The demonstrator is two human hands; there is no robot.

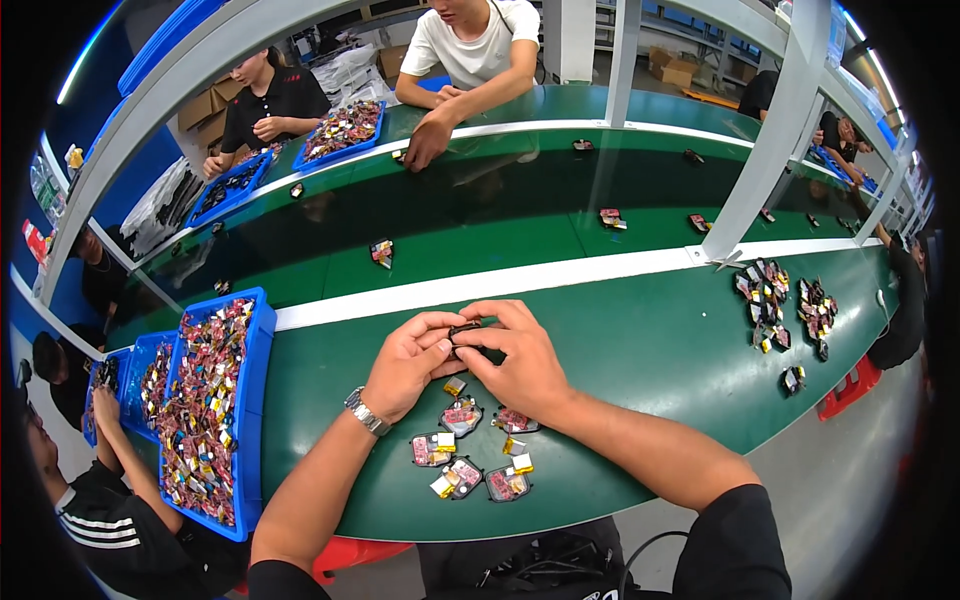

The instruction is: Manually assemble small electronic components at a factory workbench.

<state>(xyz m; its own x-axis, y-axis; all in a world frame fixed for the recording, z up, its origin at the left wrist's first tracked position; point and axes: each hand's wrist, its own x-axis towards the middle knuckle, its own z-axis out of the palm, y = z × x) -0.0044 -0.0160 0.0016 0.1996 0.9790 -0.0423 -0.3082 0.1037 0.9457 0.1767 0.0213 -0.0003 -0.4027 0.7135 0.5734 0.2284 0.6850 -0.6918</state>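
Over the green bench, my left hand and my right hand meet with bent fingers around a small black plastic casing. Thumbs and fingertips press on it from both sides and cover most of it. A watch with a metal band is on my left wrist. Just below my hands lies a loose group of small black housings with pink circuit boards and silver-and-yellow battery cells, among them one housing near my fingers and another closer to the bench edge.
Blue bins heaped with circuit boards stand at left. More assemblies lie in piles at right. A dark green conveyor carrying scattered units runs beyond a white rail. Grey posts rise from it. Several co-workers sit around.
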